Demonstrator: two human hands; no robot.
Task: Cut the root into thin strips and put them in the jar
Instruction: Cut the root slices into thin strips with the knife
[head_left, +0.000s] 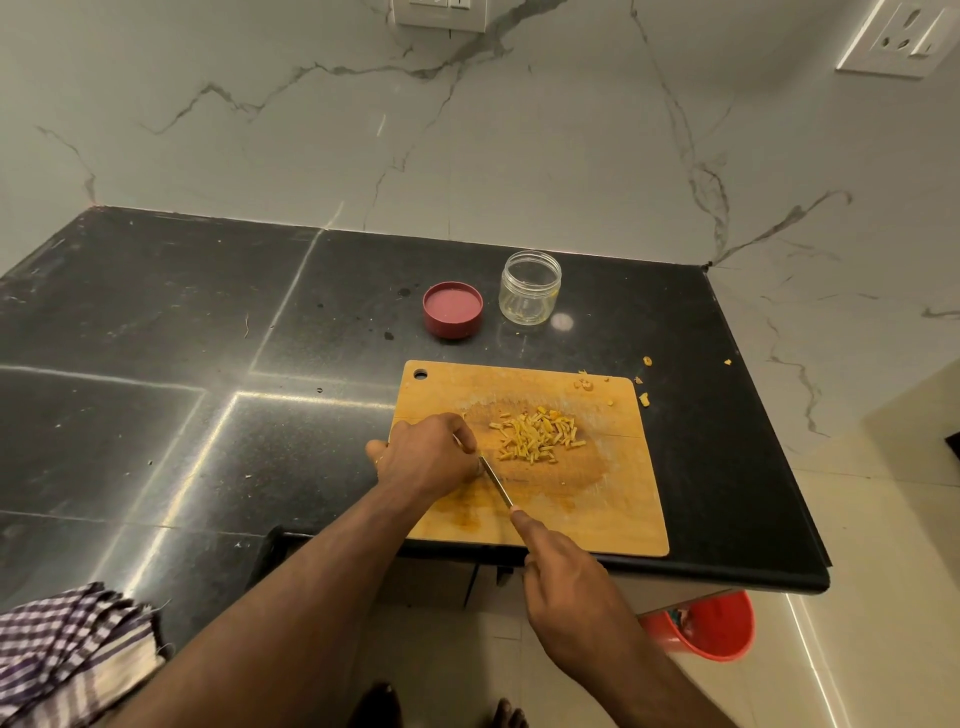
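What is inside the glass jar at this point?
The jar stands open and looks empty: no strips show through its clear wall, and they lie piled on the cutting board. Its lid sits beside it.

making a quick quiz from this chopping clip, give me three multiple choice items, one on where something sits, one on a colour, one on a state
1. Where is the pile of cut strips?
A. in the jar
B. on the cutting board
C. on the floor

2. What colour is the lid?
A. dark red
B. blue
C. white

3. What state is the jar in?
A. capped
B. tipped over
C. upright and uncapped

Answers:
1 B, the strips lie mid cutting board, right of the left hand.
2 A, the lid is dark red with a pink inside.
3 C, the jar stands open-mouthed with the lid beside it on the counter.
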